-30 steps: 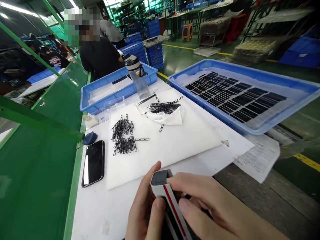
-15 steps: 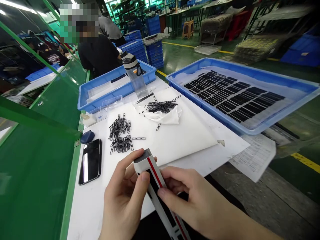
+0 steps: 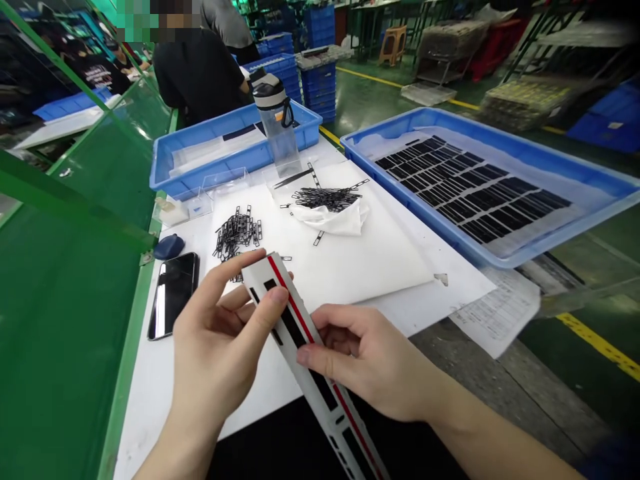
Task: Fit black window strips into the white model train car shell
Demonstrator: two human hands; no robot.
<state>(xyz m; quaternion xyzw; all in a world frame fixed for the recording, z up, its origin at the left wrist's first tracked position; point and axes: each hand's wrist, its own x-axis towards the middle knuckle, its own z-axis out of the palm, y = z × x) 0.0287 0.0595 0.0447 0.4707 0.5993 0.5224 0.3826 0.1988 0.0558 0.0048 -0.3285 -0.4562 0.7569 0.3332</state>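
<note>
White bar point(image 3: 300, 333) w/ red stripe, black slots: held slanted above counter point(image 3: 165, 400) near edge, slot face up for viewing | L hand point(image 3: 220, 353) pinches top end, R hand point(image 3: 370, 360) grips mid-length, steadying | clip pile point(image 3: 237, 233) + phone point(image 3: 173, 293) by left edge.

White bar point(image 3: 300, 333): lower end cut off by the bottom edge; middle hidden under fingers of both hands.
Left hand point(image 3: 220, 347) and right hand point(image 3: 370, 360): forearms cut off at the bottom edge.
Loose black parts point(image 3: 237, 233): too small to identify; some hidden behind the bar's tip.
Blue tray point(image 3: 480, 247): right end runs past the right edge.
Background shelving: blurred.
</note>
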